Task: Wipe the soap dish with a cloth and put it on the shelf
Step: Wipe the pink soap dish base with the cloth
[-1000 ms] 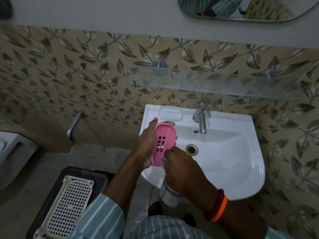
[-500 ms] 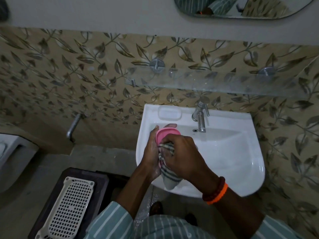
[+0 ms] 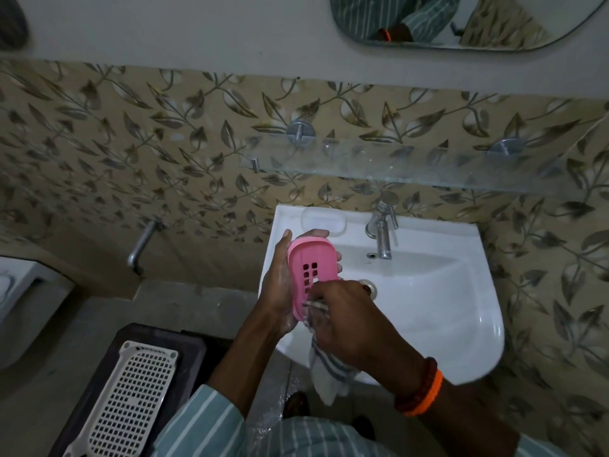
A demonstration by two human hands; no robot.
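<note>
We see one pink soap dish (image 3: 311, 275) held over the left part of one white sink (image 3: 461, 291). The left hand (image 3: 280, 285) has its fingers closed around the dish, which stands on its edge. The right hand (image 3: 349, 321) grips one striped cloth (image 3: 329, 374) and presses it against the lower end of the dish. Above, one glass shelf (image 3: 412, 166) hangs on the wall, under one mirror (image 3: 461, 21).
</note>
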